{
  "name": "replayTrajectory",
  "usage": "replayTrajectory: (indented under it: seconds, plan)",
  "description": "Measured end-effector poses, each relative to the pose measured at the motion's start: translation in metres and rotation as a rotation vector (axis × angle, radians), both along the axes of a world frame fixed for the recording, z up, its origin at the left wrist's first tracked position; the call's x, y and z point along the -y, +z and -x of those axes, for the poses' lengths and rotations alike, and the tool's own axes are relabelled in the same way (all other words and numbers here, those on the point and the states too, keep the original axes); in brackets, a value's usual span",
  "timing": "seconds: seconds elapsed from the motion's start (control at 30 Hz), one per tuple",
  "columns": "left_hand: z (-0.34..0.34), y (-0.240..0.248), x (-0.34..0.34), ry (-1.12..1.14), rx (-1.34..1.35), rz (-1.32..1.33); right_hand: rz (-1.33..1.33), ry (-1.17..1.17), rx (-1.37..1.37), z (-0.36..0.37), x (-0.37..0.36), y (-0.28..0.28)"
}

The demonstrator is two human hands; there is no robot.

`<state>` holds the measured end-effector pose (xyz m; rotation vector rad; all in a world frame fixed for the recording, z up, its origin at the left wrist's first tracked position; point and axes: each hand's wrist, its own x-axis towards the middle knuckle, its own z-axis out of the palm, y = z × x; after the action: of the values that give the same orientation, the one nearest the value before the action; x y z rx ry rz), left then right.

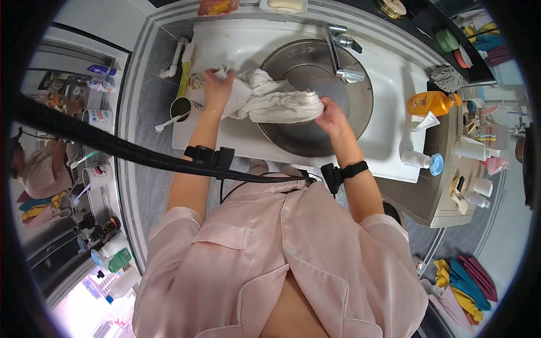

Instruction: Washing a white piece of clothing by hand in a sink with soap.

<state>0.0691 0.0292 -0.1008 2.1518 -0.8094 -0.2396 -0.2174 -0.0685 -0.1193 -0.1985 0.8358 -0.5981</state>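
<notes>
A bunched, twisted white cloth (284,108) stretches between my two hands. My left hand (217,91) is closed on its left end, above the white sink's left side. At the other end, the fingers of my right hand (332,116) pinch the cloth over a round metal basin (304,142). The basin sits in the white sink (389,121), and the cloth covers part of its left side. Whether the cloth is a garment or a towel, I cannot tell.
A chrome faucet (350,74) reaches over the basin from the back. Left of the sink are a cup (181,108) with a toothbrush and a yellow-green brush (185,79). An orange bottle (428,103) and a blue-capped bottle (420,160) lie at the right. A black strap (112,141) crosses the left foreground.
</notes>
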Motion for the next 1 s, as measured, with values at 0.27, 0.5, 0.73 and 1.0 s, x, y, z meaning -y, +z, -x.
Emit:
replayTrajectory:
  seconds: [0.27,0.5,0.73,1.0]
  plan:
    - [0.028,0.018,-0.02,0.074,0.503,-0.039,-0.046,-0.001,0.34,0.008,0.001,0.006]
    - [0.134,0.021,-0.012,-0.031,-1.846,-0.312,0.176,-0.207,0.204,-0.036,-0.001,0.014]
    - [0.153,-0.053,0.037,0.046,-1.752,0.562,0.585,-0.3,-0.435,-0.058,-0.082,0.023]
    - [0.188,-0.024,0.016,0.247,-1.763,0.445,1.287,0.141,-1.108,-0.055,-0.008,-0.032]
